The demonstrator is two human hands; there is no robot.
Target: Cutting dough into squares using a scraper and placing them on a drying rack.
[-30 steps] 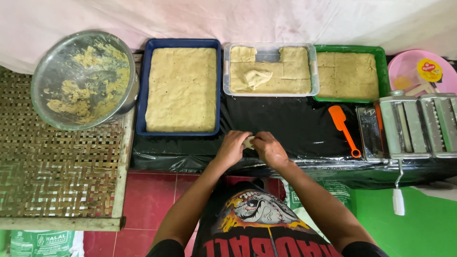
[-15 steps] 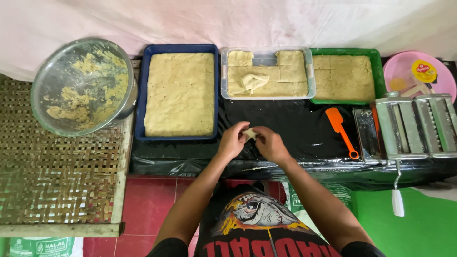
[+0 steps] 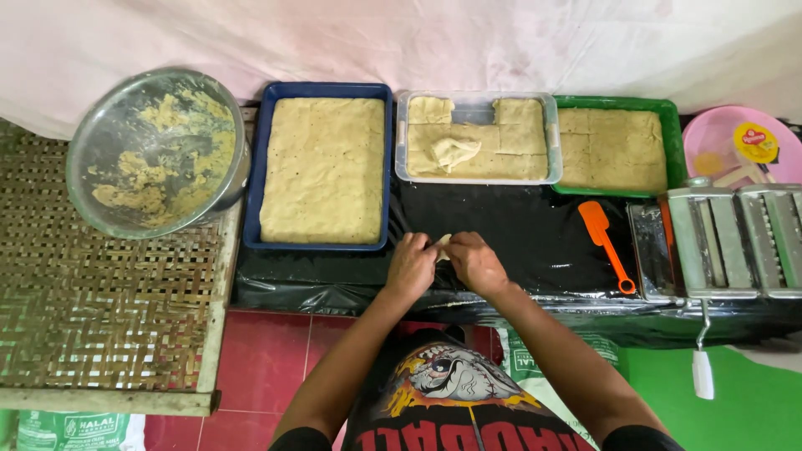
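Fingertips of both hands are pinched together around a small pale piece of dough (image 3: 442, 243), which is held between them just above the black plastic sheet (image 3: 518, 242) that covers the worktop. The left hand (image 3: 411, 266) is closed on the piece from one side and the right hand (image 3: 474, 261) from the other, so that only a sliver of dough is seen in the gap between the thumbs. Beyond the hands, a clear tray (image 3: 401, 138) is set at the back edge of the sheet; cut squares of dough are laid in it, and one crumpled lump is seen on top. A blue tray (image 3: 253, 179), filled with an uncut slab, is placed just beside it on the person's left, and a green tray (image 3: 673, 142) of scored dough on the right. An orange spatula (image 3: 605, 241) is laid on the sheet between the right hand and a metal pasta roller (image 3: 727, 242), whose crank is hung over the table edge. A pink plate (image 3: 710, 142) is partly seen behind the roller. At far left, a steel bowl (image 3: 154, 154) smeared with dough scraps is rested on a woven bamboo table (image 3: 100, 309).
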